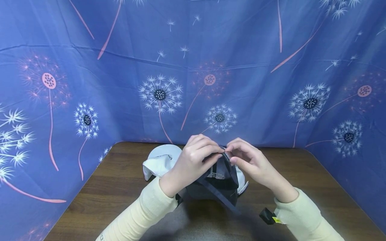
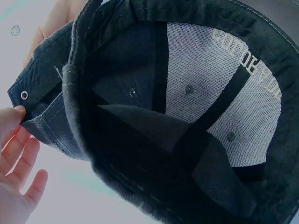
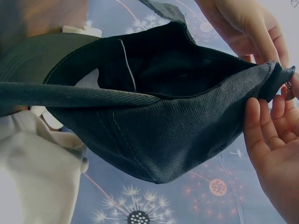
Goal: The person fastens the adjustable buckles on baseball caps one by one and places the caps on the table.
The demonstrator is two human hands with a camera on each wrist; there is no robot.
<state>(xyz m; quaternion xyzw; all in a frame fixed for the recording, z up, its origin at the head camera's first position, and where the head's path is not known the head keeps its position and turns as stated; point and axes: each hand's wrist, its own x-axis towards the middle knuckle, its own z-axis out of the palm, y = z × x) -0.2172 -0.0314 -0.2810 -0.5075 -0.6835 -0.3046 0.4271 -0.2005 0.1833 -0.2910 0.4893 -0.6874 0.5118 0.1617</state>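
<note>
A dark cap (image 1: 227, 182) is held up over the table, its inside turned towards me with lettering on it. My left hand (image 1: 194, 160) pinches the gathered fabric at the top of the cap. Close beside it, my right hand (image 1: 251, 160) pinches the same spot between thumb and fingers. A loose dark strap (image 1: 218, 194) hangs across the opening. The left wrist view looks into the cap, onto pale mesh panels (image 2: 196, 70) and a small metal eyelet (image 2: 24, 95). In the right wrist view, fingers of both hands meet at the narrowed end of the cap.
A white cap (image 1: 164, 160) lies on the brown wooden table (image 1: 114, 187) behind the left hand, and more white fabric (image 1: 241, 182) shows right of the dark cap. A blue dandelion-print cloth (image 1: 256, 100) hangs behind the table. A small black device (image 1: 266, 216) sits at the right sleeve.
</note>
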